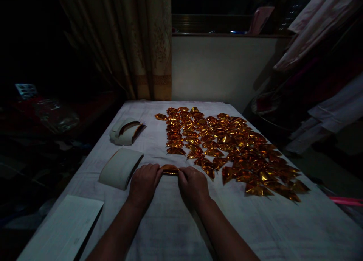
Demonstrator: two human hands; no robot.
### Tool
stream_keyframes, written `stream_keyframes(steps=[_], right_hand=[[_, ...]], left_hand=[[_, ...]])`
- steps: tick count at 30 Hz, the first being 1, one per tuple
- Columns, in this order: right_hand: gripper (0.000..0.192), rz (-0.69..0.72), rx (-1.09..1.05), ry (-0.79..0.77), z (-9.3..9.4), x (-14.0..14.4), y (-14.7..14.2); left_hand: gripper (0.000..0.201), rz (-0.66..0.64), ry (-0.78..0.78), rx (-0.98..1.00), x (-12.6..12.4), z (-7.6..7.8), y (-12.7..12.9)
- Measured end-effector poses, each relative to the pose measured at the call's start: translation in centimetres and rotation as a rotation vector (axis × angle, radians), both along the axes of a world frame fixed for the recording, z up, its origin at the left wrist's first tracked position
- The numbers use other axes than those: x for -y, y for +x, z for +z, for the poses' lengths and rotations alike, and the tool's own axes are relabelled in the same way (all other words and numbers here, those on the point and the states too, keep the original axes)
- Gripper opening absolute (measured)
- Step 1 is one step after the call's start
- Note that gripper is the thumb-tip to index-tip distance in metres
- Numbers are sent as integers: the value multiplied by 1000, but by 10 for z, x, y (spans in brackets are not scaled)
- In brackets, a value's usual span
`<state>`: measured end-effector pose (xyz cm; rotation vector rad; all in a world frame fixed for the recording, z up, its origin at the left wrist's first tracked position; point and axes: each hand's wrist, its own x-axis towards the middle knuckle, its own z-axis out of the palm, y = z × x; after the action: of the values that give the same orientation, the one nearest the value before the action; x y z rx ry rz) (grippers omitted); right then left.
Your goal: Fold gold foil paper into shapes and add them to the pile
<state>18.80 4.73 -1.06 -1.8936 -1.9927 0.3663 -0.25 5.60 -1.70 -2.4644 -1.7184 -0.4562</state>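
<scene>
Both my hands rest on a white-covered table (255,230). My left hand (144,183) and my right hand (193,183) pinch the two ends of a small gold foil piece (170,170) that lies flat between them. Beyond and to the right spreads a big field of folded gold foil pieces (235,151), several rows deep. A curved stack of white-backed foil sheets (120,168) lies just left of my left hand. Farther back sits a second curled stack (125,131) with its gold side showing.
A flat white sheet (65,230) lies at the table's near left corner. A curtain (136,45) hangs behind the table, with a white wall (221,68) beside it. Clothes (317,53) hang at the right. The left side is dark clutter.
</scene>
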Motion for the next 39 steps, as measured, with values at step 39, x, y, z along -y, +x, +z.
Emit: stream_keyframes(steps=[39], right_hand=[[28, 23, -315, 207, -21, 0, 3]], left_hand=[[30, 55, -41, 197, -1, 8, 4]])
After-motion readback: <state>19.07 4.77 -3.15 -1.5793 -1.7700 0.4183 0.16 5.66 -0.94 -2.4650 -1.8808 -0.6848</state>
